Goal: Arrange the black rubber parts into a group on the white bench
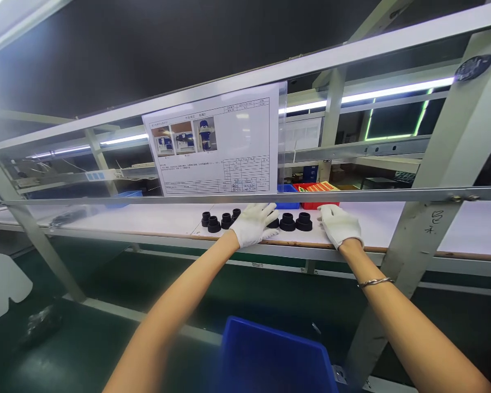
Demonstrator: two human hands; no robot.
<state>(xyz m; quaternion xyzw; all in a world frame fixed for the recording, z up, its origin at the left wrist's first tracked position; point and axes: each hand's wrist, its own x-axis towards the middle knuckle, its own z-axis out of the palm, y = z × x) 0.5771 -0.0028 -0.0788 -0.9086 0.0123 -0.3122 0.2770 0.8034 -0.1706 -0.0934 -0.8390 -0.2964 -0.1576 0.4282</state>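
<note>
Several black stepped round parts (pixel 287 222) stand in a loose row along the front of the white bench top (pixel 172 221). My left hand (pixel 253 224), in a white glove, lies over the middle of the row with its fingers stretched to the right. It partly covers some of the black parts, and whether it touches them I cannot tell. To the right of the row, my right hand (pixel 340 222), also gloved, rests at the bench with its fingers bent downward. Its fingertips are hidden, so what they hold, if anything, does not show.
A metal rail (pixel 352 194) crosses just above my hands, with an instruction sheet (pixel 245 147) hung over it. Behind stand a red bin (pixel 315 206) of yellowish pieces and a blue bin (pixel 288 206). A blue crate (pixel 274 355) sits below the bench; a post (pixel 429 218) rises at right.
</note>
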